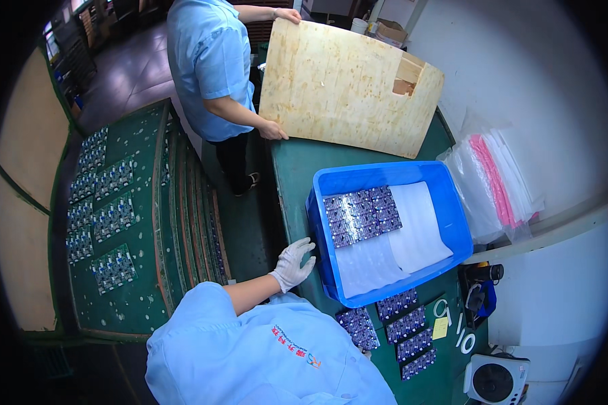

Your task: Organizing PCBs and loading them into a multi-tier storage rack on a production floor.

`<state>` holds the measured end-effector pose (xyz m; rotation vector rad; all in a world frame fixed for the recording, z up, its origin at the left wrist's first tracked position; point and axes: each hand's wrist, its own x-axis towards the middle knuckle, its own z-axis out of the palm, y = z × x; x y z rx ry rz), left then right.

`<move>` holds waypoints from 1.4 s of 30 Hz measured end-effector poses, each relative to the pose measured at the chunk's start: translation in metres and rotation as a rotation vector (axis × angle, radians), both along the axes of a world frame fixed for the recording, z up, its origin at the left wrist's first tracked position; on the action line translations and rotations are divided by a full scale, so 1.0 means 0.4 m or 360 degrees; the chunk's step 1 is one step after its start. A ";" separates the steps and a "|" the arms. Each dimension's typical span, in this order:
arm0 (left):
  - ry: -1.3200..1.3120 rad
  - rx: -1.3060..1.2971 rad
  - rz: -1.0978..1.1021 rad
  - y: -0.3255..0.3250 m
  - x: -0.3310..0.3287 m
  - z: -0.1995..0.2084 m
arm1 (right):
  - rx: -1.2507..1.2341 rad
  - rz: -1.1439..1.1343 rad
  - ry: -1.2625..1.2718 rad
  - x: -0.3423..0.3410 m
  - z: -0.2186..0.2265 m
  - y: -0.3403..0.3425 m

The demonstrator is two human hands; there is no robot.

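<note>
My left hand (294,265), in a white glove, is open beside the left wall of a blue plastic bin (323,260), its fingers apart and nothing in them. Inside the bin a block of purple circuit boards (362,214) lies on white foam sheets (419,233). Only the fingertips of my right hand (366,353) show, at the lower edge of a circuit board panel (358,328) close to my body; my shirt hides the rest. Several more circuit board panels (407,325) lie in a row to the right of it on the green table.
Across the table a co-worker (213,61) holds a large plywood board (344,88) with both hands. A stack of green trays (159,202) bearing circuit boards stands at the left. Foam sheets in plastic (496,182), tape rings (466,341) and a small fan-like device (494,380) are at the right.
</note>
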<state>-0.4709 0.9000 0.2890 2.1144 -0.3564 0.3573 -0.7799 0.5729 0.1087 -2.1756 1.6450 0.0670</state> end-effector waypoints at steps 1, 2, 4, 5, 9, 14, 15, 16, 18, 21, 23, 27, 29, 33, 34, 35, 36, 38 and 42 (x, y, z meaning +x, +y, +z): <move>-0.0002 0.0016 0.0012 0.002 -0.001 -0.001 | 0.0032 -0.0008 -0.0028 0.003 0.009 0.004; -0.0003 0.0030 0.0023 0.003 -0.001 -0.004 | 0.0037 -0.0010 -0.0025 0.006 0.017 0.009; -0.0001 0.0047 0.0002 0.000 0.004 -0.017 | 0.0042 -0.0037 -0.0065 0.002 0.027 0.014; 0.0003 0.0062 -0.0004 -0.003 0.007 -0.024 | 0.0040 -0.0055 -0.0064 0.001 0.032 0.018; 0.0039 0.0082 0.0056 0.011 -0.016 -0.035 | -0.0125 -0.0171 -0.0102 0.010 0.039 0.018; 0.0159 0.0090 0.0039 0.018 -0.029 -0.014 | -0.0234 -0.0130 -0.0111 0.010 0.069 0.024; 0.0181 0.0109 0.0034 0.019 -0.029 -0.008 | -0.0305 -0.0105 -0.0240 0.021 0.079 0.026; 0.0223 0.0072 0.0017 0.021 -0.027 -0.005 | -0.0372 -0.0082 -0.0371 0.032 0.087 0.022; 0.0263 0.0031 -0.0002 0.026 -0.028 -0.017 | -0.0496 -0.0049 -0.0643 0.061 0.105 0.011; 0.0311 0.0086 0.0000 0.040 -0.035 -0.015 | -0.0559 0.0121 -0.0789 0.128 0.148 0.015; 0.0353 0.0112 0.0027 0.048 -0.041 -0.022 | -0.0572 0.0268 -0.0806 0.205 0.223 0.052; 0.0375 0.0233 0.0029 0.075 -0.058 -0.041 | -0.0288 0.0704 -0.1326 0.375 0.432 0.152; 0.0464 0.0200 0.0033 0.086 -0.066 -0.031 | -0.0580 0.1011 -0.1392 0.433 0.459 0.156; 0.0459 0.0266 0.0088 0.109 -0.096 -0.014 | -0.0807 0.1414 -0.1364 0.512 0.497 0.193; 0.0448 0.0239 0.0093 0.117 -0.104 -0.004 | -0.0903 0.1519 -0.1349 0.523 0.496 0.198; 0.0454 0.0234 0.0134 0.125 -0.117 0.009 | -0.0885 0.1556 -0.1362 0.529 0.493 0.202; 0.0437 0.0249 0.0173 0.131 -0.128 0.027 | -0.0823 0.1626 -0.1331 0.532 0.488 0.205; 0.0379 0.0245 0.0267 0.147 -0.156 0.075 | -0.0677 0.1751 -0.1205 0.536 0.487 0.216; 0.0321 0.0384 0.0337 0.215 -0.210 0.201 | -0.0779 0.2055 -0.1039 0.535 0.444 0.181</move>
